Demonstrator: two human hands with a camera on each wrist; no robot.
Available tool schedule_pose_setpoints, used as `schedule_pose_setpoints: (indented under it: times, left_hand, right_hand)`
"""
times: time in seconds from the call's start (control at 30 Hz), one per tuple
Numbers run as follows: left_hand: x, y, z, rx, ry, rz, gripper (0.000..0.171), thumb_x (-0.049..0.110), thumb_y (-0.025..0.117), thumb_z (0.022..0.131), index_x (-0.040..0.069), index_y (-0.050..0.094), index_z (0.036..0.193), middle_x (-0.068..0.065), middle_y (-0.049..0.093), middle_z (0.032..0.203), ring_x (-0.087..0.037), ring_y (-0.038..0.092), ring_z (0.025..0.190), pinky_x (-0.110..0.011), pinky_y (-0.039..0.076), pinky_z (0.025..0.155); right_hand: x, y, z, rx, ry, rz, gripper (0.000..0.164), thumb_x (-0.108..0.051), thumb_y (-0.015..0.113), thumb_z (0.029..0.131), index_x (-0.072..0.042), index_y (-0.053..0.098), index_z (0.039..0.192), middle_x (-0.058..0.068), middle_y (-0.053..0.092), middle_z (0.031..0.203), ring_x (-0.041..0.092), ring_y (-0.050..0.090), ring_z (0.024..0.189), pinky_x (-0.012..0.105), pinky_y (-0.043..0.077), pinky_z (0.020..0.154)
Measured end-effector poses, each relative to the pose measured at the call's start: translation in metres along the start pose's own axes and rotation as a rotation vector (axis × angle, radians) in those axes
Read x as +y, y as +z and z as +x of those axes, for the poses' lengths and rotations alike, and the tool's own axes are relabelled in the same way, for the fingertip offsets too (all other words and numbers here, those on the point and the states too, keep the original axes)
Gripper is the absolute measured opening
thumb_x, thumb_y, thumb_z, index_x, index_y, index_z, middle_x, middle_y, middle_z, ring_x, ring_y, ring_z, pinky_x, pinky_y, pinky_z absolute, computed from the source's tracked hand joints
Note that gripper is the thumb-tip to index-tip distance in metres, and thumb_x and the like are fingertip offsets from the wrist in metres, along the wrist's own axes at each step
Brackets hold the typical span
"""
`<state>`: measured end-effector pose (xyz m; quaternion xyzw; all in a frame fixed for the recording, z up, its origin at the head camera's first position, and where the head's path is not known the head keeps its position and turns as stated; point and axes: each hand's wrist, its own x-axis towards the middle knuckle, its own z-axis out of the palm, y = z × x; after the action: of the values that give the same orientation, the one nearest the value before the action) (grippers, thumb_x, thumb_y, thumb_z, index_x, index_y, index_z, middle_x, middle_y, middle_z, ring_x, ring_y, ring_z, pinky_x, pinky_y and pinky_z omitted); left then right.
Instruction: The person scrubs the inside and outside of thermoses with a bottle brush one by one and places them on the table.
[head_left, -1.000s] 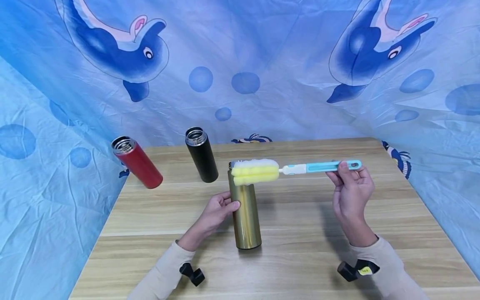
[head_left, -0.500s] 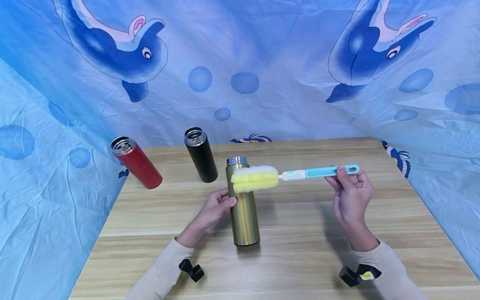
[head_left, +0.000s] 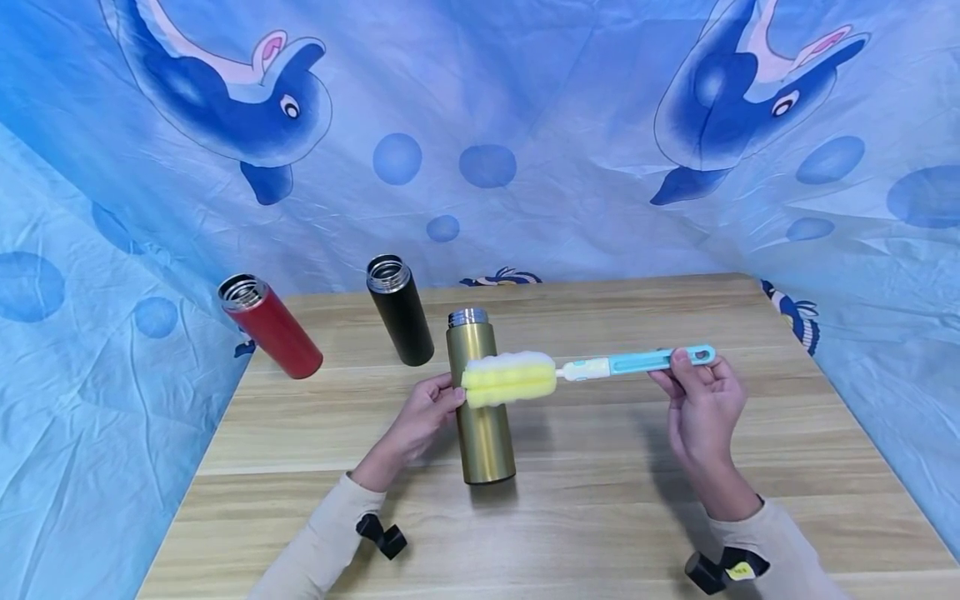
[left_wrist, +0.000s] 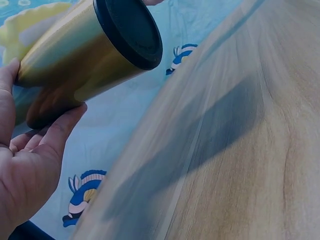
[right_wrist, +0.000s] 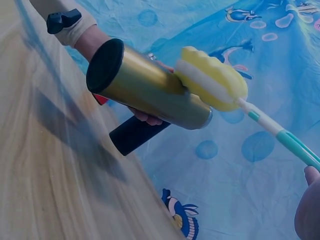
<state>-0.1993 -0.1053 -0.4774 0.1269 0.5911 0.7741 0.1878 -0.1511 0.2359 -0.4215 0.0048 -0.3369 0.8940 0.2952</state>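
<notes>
My left hand (head_left: 422, 419) grips a gold thermos bottle (head_left: 486, 446) from its left side, thumb in front. The bottle is lidless, with a bare metal neck, and both wrist views show its black base (left_wrist: 132, 30) held above the table. My right hand (head_left: 707, 410) pinches the end of a bottle brush (head_left: 648, 361) by its turquoise handle. The brush's yellow and white sponge head (head_left: 510, 379) lies sideways across the front of the gold bottle, hiding part of its middle. In the right wrist view the sponge (right_wrist: 212, 80) is beside the bottle's upper half; contact is unclear.
A black bottle (head_left: 403, 321) and a red bottle (head_left: 276, 329), both without lids, stand on the wooden table (head_left: 600, 517) behind and left of the gold one. A blue dolphin-print sheet (head_left: 570, 208) encloses the table's back and sides.
The brush has moved down along the front of the gold bottle, so its metal neck now shows above the sponge. My left hand and the bottle have shifted slightly up and left.
</notes>
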Motion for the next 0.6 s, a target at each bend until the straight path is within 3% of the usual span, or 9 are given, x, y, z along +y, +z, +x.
schedule_pose_setpoints:
  times: [0.4,0.6]
  left_hand:
    - [0.002,-0.002,0.004,0.016,-0.016,0.008,0.053,0.01,0.056,0.098,-0.024,0.041,0.136,-0.002,0.074,0.102,-0.014,0.072,0.093,-0.031,0.059,0.085]
    - [0.005,-0.002,0.006,0.027,-0.028,0.01,0.056,0.013,0.059,0.098,-0.017,0.042,0.142,-0.01,0.072,0.115,-0.019,0.072,0.101,-0.035,0.058,0.089]
  right_hand:
    - [-0.003,-0.011,-0.01,0.032,0.081,-0.083,0.011,0.015,0.065,0.091,0.014,0.056,0.097,0.021,0.073,0.081,0.024,0.076,0.071,0.03,0.06,0.064]
    - [-0.005,-0.016,-0.016,0.025,0.105,-0.082,0.008,0.017,0.063,0.091,0.012,0.056,0.093,0.021,0.073,0.079,0.024,0.076,0.071,0.032,0.06,0.064]
